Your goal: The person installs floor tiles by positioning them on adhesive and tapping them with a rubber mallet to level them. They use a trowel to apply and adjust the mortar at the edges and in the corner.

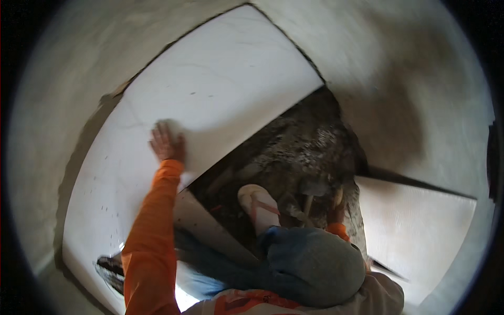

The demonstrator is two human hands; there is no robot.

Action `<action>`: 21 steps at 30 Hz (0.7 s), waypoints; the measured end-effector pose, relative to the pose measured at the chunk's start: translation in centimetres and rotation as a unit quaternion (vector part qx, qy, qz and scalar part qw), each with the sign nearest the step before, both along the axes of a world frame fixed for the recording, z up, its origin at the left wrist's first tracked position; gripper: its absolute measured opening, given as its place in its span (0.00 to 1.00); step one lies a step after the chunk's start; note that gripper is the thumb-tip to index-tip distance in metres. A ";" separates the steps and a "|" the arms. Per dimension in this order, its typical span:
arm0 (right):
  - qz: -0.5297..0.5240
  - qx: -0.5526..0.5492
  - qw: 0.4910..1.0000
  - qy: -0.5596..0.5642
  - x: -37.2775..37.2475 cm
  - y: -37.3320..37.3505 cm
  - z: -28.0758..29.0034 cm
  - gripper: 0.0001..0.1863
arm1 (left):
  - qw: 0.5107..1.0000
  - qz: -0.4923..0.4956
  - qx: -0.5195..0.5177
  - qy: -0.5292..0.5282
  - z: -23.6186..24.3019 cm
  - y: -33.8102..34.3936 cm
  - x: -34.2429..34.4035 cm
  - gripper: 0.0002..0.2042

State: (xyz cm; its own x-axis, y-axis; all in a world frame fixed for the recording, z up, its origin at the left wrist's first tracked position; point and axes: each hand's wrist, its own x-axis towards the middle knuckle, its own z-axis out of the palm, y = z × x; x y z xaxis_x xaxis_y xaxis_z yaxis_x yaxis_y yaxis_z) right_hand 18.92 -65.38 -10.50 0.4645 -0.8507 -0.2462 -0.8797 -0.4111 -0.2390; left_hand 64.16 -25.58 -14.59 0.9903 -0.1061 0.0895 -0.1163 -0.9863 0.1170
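My left hand [169, 143] lies flat, fingers spread, on a large glossy white floor tile [210, 89] with faint grey veins. My right hand [336, 209] is low beside my bent knee, over dark wet mortar [310, 142]; it is blurred and partly hidden, so its grip is unclear. Close to it, a tool with a pale handle and a dark head [314, 187] rests in or over the mortar. My sandaled foot [257, 203] stands at the mortar's near side, beside the tile edge.
A pale rectangular tile [415, 220] stands at the right by the wall. Bare plastered walls [388, 68] surround the floor closely. Another tile piece [210, 226] borders the mortar beside my leg. A dark object [111, 273] sits at the lower left.
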 end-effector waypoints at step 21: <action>0.040 0.155 0.985 0.061 6.7 5.1 2.3 0.26 | 0.996 0.072 0.043 -0.011 -1.2 3.9 9.2 0.36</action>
